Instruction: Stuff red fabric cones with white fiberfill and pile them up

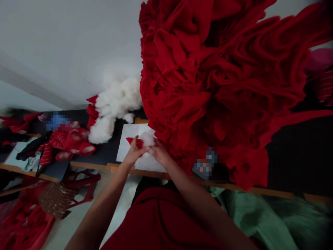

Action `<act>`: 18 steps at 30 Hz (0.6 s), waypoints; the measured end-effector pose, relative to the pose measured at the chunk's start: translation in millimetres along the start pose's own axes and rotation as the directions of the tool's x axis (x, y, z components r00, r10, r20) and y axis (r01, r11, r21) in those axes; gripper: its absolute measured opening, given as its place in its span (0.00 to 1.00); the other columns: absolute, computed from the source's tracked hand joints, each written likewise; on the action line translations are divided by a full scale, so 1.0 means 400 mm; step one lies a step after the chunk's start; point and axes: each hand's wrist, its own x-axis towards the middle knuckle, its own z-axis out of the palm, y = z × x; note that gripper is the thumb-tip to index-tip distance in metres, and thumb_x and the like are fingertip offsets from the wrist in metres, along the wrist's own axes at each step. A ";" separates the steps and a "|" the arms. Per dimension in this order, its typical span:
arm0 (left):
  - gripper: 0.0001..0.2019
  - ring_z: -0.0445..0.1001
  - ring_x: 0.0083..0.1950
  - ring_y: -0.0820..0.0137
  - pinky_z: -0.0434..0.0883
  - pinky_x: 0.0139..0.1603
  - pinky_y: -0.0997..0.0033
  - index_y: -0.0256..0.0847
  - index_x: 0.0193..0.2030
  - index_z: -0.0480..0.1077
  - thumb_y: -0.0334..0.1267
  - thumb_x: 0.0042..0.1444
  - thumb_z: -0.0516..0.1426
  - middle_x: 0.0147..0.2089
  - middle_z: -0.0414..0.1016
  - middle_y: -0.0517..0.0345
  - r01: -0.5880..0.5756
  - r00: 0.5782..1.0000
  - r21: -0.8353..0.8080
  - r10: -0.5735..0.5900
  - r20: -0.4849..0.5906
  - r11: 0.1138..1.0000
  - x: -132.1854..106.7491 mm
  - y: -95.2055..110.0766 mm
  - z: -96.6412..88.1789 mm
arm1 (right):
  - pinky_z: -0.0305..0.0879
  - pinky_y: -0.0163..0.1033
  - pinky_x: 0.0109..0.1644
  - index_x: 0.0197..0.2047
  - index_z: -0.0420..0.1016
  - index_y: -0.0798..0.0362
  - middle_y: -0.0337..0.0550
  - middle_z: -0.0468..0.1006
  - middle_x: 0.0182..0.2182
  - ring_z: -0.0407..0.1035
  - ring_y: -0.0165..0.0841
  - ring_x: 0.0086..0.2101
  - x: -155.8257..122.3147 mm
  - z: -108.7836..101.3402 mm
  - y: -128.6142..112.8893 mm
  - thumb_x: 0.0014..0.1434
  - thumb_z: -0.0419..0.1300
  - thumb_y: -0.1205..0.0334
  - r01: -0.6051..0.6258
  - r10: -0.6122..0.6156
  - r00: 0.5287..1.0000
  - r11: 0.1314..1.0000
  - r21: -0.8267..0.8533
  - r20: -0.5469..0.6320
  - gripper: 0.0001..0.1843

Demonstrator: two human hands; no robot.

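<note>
My left hand [134,153] and my right hand [160,153] meet above a white sheet [130,147] on the dark tabletop. Between them is a small piece of red felt [137,142], gripped by my left fingers. A tuft of white stuffing [148,139] sits against it, and my right fingertips pinch at the tuft. A huge heap of red felt [208,76] rises just beyond my right hand and hides the far part of the table. Another mound of white stuffing [117,100] with red felt [91,110] lies to the left of the sheet.
Red striped stuffed pieces [65,146] and dark cloth lie at the table's left. A blurred phone [202,168] rests near the wooden front edge [208,184]. Below are a red chair [83,180], a wicker basket [56,199], red cloth, and green cloth [255,222].
</note>
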 end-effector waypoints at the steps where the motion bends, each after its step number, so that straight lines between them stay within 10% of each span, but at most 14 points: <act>1: 0.26 0.70 0.38 0.74 0.66 0.40 0.80 0.39 0.43 0.68 0.23 0.32 0.65 0.39 0.72 0.58 -0.028 0.998 0.024 0.027 0.057 0.999 -0.016 -0.006 0.022 | 0.67 0.37 0.38 0.41 0.68 0.49 0.37 0.77 0.35 0.70 0.32 0.35 -0.006 0.004 0.002 0.38 0.59 0.68 0.014 -0.014 1.000 0.999 -0.033 0.020 0.22; 12: 0.13 0.65 0.22 0.77 0.65 0.28 0.75 0.38 0.23 0.64 0.31 0.32 0.64 0.21 0.68 0.65 -0.008 0.990 -0.099 -0.006 -0.138 0.995 0.000 -0.006 0.021 | 0.65 0.38 0.36 0.44 0.70 0.54 0.42 0.74 0.37 0.68 0.31 0.32 -0.037 -0.029 0.029 0.46 0.58 0.57 0.072 -0.045 0.995 0.941 -0.331 0.088 0.20; 18: 0.15 0.68 0.27 0.74 0.67 0.32 0.72 0.36 0.28 0.67 0.31 0.30 0.65 0.26 0.71 0.61 0.030 0.999 -0.013 -0.030 0.012 0.999 -0.034 -0.035 0.046 | 0.53 0.44 0.58 0.60 0.53 0.50 0.48 0.59 0.55 0.54 0.37 0.55 -0.052 -0.018 -0.037 0.45 0.62 0.64 0.532 -0.250 0.846 0.460 -0.711 0.471 0.39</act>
